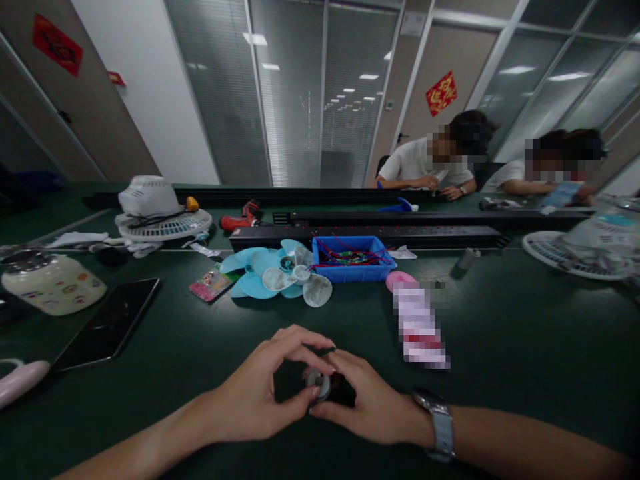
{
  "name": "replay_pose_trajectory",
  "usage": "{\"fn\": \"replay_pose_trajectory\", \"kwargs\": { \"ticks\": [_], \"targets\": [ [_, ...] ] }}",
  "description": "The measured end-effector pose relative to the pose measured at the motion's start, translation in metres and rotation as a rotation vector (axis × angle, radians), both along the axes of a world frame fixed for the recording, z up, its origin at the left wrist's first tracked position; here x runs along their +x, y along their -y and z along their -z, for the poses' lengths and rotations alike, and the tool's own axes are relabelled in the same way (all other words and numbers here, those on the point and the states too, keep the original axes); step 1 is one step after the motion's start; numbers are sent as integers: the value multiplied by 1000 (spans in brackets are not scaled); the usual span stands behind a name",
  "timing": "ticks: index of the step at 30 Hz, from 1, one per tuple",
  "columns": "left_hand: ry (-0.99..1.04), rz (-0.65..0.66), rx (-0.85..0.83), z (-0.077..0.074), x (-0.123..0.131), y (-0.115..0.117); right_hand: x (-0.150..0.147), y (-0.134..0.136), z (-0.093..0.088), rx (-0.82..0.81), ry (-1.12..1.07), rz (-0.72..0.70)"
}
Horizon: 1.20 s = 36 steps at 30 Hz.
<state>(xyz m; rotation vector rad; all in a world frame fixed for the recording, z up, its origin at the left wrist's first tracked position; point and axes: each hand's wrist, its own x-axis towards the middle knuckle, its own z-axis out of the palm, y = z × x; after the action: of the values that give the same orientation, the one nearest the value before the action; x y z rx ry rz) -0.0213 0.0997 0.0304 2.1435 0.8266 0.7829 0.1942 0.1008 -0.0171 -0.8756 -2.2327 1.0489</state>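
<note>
Low over the dark green table, a small round grey metal part (319,385) sits between my two hands, its ringed end facing me. My left hand (267,383) pinches it with thumb and fingertips from the left. From the right, my right hand (367,397) closes on it too, its fingers partly behind the part. Its far side is hidden by the fingers. Several pale blue and whitish fan blades (255,273) lie beyond my left hand. A blue bin (357,270) with red wires and small green parts stands behind them.
At left lie a tablet (107,323) and a cream rounded housing (55,283). Fan housings (150,207) stand at both sides. A red power tool (243,217) rests near a long black rail (370,237). A metal cylinder (469,258) stands at right. Two people (435,163) sit opposite.
</note>
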Motion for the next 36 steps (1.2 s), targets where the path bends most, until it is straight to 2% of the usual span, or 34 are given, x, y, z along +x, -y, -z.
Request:
{"fn": "replay_pose_trajectory", "kwargs": {
  "ticks": [7, 15, 22, 30, 36],
  "targets": [
    [-29, -71, -6, 4, 1, -6, 1, 1, -2, -12, 17, 1],
    [-10, 9, -36, -2, -1, -1, -1, 0, 0, -6, 9, 8],
    [14, -53, -33, 1, 2, -5, 0, 0, -5, -19, 13, 4],
    [15, 63, -18, -3, 0, -3, 0, 0, -1, 4, 19, 13],
    [13, -50, -20, 2, 3, -5, 1, 1, -1, -11, 16, 0]
  ]
}}
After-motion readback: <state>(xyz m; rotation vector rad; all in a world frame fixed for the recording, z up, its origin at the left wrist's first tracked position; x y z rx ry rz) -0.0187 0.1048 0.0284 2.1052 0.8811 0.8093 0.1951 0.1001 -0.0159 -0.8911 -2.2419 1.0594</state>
